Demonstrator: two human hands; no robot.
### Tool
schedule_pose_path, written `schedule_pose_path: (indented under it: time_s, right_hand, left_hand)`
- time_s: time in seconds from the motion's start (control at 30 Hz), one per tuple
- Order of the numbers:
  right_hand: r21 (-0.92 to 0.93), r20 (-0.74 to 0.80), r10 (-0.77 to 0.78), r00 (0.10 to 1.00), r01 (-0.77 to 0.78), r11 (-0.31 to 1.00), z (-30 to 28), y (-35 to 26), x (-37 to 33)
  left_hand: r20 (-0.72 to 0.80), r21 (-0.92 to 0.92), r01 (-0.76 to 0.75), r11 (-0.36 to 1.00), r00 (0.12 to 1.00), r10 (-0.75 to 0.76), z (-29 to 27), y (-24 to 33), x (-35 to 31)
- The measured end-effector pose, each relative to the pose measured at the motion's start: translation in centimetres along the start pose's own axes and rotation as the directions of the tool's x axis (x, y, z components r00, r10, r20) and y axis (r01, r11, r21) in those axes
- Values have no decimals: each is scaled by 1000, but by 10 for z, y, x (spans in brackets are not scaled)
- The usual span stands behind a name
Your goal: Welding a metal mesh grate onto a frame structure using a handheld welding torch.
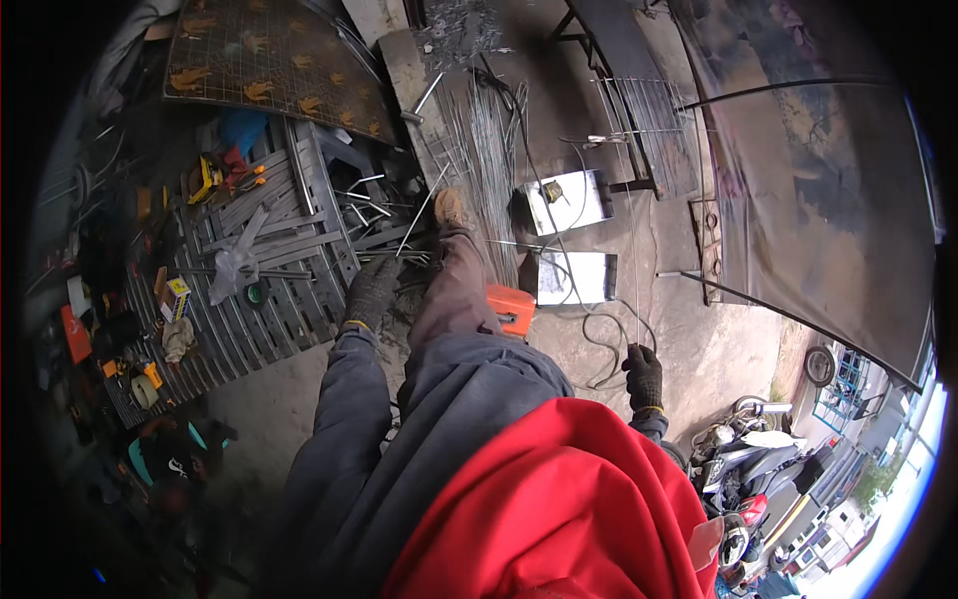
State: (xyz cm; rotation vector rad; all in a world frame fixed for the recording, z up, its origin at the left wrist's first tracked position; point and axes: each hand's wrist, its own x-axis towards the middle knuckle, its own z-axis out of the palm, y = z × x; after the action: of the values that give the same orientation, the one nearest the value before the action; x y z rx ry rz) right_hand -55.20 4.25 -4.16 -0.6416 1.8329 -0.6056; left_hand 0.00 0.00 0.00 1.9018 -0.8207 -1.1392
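Note:
My right hand point(642, 377), in a dark glove, is closed around the lower end of a long thin metal rod point(634, 260). The rod runs up and away over the concrete floor. My left hand point(371, 292), gloved too, is at the right edge of a slatted metal table point(289, 324). Short metal bars point(371, 200) lie just beyond it. A slim rod point(423, 210) slants away from near its fingertips; whether those fingers grip it is hidden. Between my hands, a red box point(511, 310) sits beside my leg.
A bundle of thin rods point(486, 160) lies ahead. Two shiny sheet-metal pieces point(584, 278) rest on the floor with a black cable point(587, 334) looping past. Large metal sheets point(828, 190) stand at right. A yellow tape measure point(205, 180) is on the table; motorcycles point(743, 459) are parked lower right.

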Motion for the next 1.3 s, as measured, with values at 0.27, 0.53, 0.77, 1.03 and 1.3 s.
schedule_pose_path:
  time_s: [0.27, 0.53, 0.77, 1.03, 1.3]
  right_hand:
    - [-380, 2, 70, 998, -64, 923, -71, -99, -49]
    - [-341, -60, 174, 983, -184, 922, -40, -138, -43]
    - [-369, 4, 214, 977, -198, 908, -12, -116, -23]
    - [-486, 119, 181, 976, -101, 868, 35, -162, 4]
    - [-342, 84, 35, 996, -4, 940, 47, -197, 51]
  left_hand:
    - [107, -149, 461, 875, 887, -449, -9, 6, -38]
    - [-21, -162, 624, 765, 773, -634, -78, 25, -2]
    - [35, -175, 601, 780, 795, -605, -78, 50, 31]
    - [87, -264, 594, 759, 799, -595, -81, 21, 9]
    - [21, -301, 575, 761, 802, -597, -66, 24, 9]
